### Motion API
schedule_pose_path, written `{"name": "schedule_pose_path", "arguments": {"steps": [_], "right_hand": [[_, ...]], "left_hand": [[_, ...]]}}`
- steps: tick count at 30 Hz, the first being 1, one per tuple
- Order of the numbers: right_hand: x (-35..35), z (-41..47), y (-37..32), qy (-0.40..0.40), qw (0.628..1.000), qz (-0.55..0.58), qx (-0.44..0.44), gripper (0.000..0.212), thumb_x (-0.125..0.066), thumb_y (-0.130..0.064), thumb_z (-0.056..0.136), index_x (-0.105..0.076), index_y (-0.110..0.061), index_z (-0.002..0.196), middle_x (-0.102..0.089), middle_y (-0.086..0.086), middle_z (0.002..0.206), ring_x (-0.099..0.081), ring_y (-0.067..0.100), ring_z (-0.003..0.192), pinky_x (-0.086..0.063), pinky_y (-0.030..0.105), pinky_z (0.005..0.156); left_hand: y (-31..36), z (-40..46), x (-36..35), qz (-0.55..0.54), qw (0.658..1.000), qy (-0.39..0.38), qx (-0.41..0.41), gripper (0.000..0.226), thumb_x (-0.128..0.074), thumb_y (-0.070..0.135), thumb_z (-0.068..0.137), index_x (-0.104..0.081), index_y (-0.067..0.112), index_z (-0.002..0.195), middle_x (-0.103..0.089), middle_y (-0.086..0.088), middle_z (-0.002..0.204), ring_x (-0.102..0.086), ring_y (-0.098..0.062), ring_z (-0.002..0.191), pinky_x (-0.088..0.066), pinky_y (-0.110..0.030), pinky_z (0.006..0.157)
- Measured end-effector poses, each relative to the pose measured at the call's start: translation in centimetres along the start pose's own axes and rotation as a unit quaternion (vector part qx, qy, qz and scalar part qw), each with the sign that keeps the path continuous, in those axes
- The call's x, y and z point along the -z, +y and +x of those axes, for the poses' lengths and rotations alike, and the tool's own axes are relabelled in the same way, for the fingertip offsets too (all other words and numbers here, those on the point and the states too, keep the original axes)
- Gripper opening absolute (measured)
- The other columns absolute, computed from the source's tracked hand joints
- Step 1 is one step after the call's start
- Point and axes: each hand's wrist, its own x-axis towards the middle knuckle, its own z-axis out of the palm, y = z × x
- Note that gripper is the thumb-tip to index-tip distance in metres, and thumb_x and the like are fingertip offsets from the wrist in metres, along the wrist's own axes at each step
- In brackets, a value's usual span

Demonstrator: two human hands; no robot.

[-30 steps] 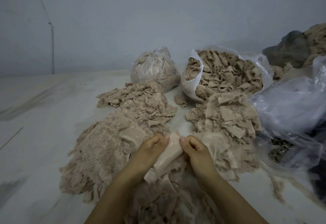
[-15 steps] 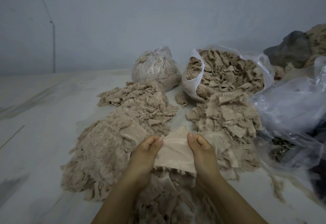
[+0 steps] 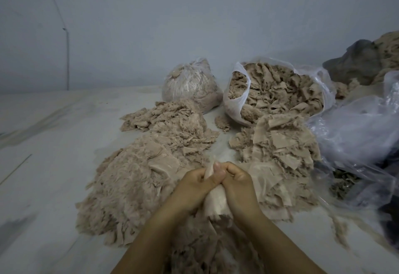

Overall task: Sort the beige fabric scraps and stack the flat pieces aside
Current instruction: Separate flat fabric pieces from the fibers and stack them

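Observation:
My left hand point(image 3: 193, 184) and my right hand point(image 3: 236, 184) are pressed together, both gripping one beige fabric piece point(image 3: 216, 203) that hangs folded between them. It is held low over the near edge of the scraps. A large heap of frayed beige scraps point(image 3: 138, 178) spreads to the left of my hands. To the right lies a pile of flatter beige pieces point(image 3: 278, 150), some overlapping like sheets.
An open plastic bag full of scraps point(image 3: 274, 92) stands behind the right pile, and a tied bag point(image 3: 190, 84) stands to its left. Crumpled clear plastic point(image 3: 356, 135) fills the right side. The pale floor point(image 3: 43, 144) stretches left to a grey wall.
The fabric piece was spread wide between my hands half a second ago. Now my hands have come together and the piece is folded between them.

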Motion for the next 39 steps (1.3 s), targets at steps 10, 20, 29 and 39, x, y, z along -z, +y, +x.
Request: {"name": "schedule_pose_path", "arguments": {"steps": [10,20,29,39], "right_hand": [[3.7,-0.4,1.8,0.050,0.976,-0.212,-0.016,0.044,-0.041,-0.056,0.091,-0.061,-0.028,0.065,-0.060,-0.012,0.058,-0.052,0.004,0.055,-0.040,0.025,0.060],[1.4,-1.2,0.9,-0.047,0.996,-0.073,-0.015,0.038,-0.064,-0.050,0.075,-0.053,-0.027,0.104,-0.065,-0.009,0.087,-0.063,0.001,0.072,-0.048,0.014,0.065],[7.7,3.4,-1.6,0.201,0.937,-0.275,0.074,0.014,-0.067,-0.020,0.086,-0.055,-0.025,0.081,-0.057,-0.008,0.081,-0.057,0.008,0.076,-0.040,0.015,0.061],[1.7,-2.3,3.3,-0.182,0.893,-0.410,-0.033,0.040,-0.071,-0.048,0.078,-0.048,-0.025,0.055,-0.048,-0.007,0.055,-0.043,0.003,0.053,-0.030,0.017,0.052]], "left_hand": [[0.3,0.0,2.1,-0.022,0.992,0.121,0.032,0.024,-0.062,0.038,0.083,-0.073,0.018,0.082,-0.073,-0.003,0.074,-0.066,-0.018,0.065,-0.051,-0.025,0.058],[0.2,0.2,0.6,-0.088,0.994,-0.012,0.058,0.032,-0.061,0.039,0.087,-0.073,0.010,0.089,-0.072,-0.017,0.090,-0.070,-0.026,0.081,-0.054,-0.031,0.069],[-0.2,0.0,3.3,0.106,0.989,0.103,-0.012,0.011,-0.062,0.014,0.090,-0.061,0.017,0.080,-0.055,0.008,0.059,-0.051,-0.006,0.055,-0.043,-0.016,0.053],[-2.0,-3.0,6.4,0.422,0.901,-0.103,0.020,0.014,-0.070,0.025,0.085,-0.068,0.029,0.099,-0.064,0.014,0.105,-0.058,0.002,0.095,-0.047,-0.019,0.087]]}}
